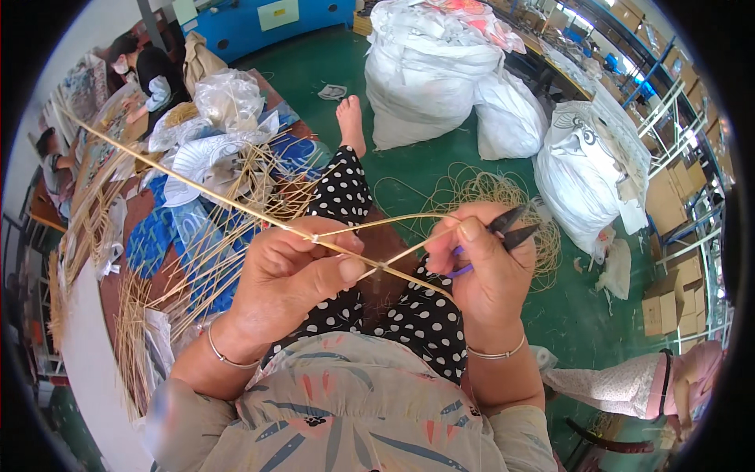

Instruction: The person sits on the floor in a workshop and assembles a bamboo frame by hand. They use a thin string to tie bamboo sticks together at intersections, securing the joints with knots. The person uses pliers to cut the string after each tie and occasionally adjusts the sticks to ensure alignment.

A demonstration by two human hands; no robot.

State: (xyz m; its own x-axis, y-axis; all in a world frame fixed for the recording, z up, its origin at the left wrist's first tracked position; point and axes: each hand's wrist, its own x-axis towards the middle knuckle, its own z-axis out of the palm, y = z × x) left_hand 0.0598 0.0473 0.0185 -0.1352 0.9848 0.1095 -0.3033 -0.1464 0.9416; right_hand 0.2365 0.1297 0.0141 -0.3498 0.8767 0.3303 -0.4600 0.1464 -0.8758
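Note:
My left hand (295, 271) is closed, pinching a long pale bamboo or cane stick (197, 186) that runs from the upper left down across my lap. A small whitish binding (314, 238) sits on the stick beside my fingers. A thin split strip (413, 252) crosses the stick just right of my left thumb. My right hand (491, 259) pinches this strip's end between thumb and forefinger, and a loop of strip arches between the two hands. Scissors (515, 228) with dark blades and purple handles are tucked in my right hand, blades pointing outward.
A table on the left holds bundled sticks (212, 271), plastic bags (228, 102) and blue cloth (153, 244). A tangled coil of cane (503, 193) lies on the green floor. Large white sacks (425, 86) stand ahead. Other people are at the far left and lower right (684, 381).

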